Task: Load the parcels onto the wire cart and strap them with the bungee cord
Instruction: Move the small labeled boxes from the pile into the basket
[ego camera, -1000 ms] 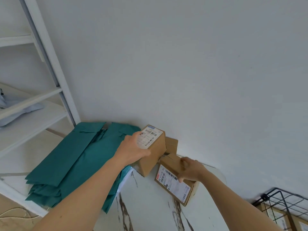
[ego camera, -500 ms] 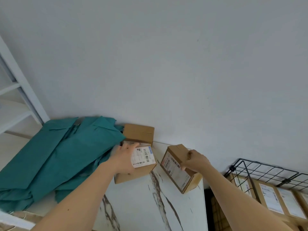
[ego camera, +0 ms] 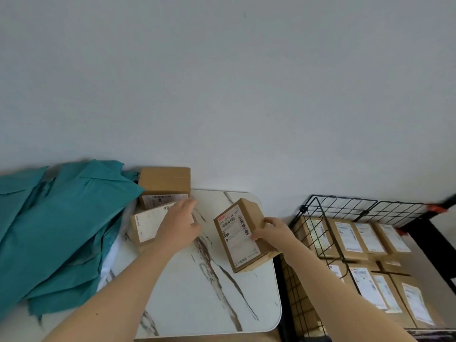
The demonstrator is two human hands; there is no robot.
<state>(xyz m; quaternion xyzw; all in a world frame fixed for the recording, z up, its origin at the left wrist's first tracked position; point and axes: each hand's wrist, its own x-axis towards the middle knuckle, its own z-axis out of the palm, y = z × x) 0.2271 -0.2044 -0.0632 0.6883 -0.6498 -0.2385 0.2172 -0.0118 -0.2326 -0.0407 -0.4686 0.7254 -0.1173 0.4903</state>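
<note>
My right hand (ego camera: 274,233) grips a small cardboard parcel (ego camera: 238,238) with a white label, held tilted just above the marble table (ego camera: 197,292), near its right edge. My left hand (ego camera: 177,228) lies over a second labelled parcel (ego camera: 148,224) on the table; its fingers curl over the parcel's right end. A third parcel (ego camera: 164,186) stands behind that one, against the wall. To the right of the table, the black wire cart (ego camera: 345,208) holds several labelled parcels (ego camera: 365,243) packed in rows.
A heap of teal fabric (ego camera: 54,230) covers the table's left side and touches the two parcels there. A plain white wall rises behind. An orange and black object (ego camera: 441,207) shows at the cart's far right corner.
The view swung right, so the cart shows more fully and the white shelving has left the frame. My right hand carried its parcel right, toward the cart. My left hand stays on its parcel.
</note>
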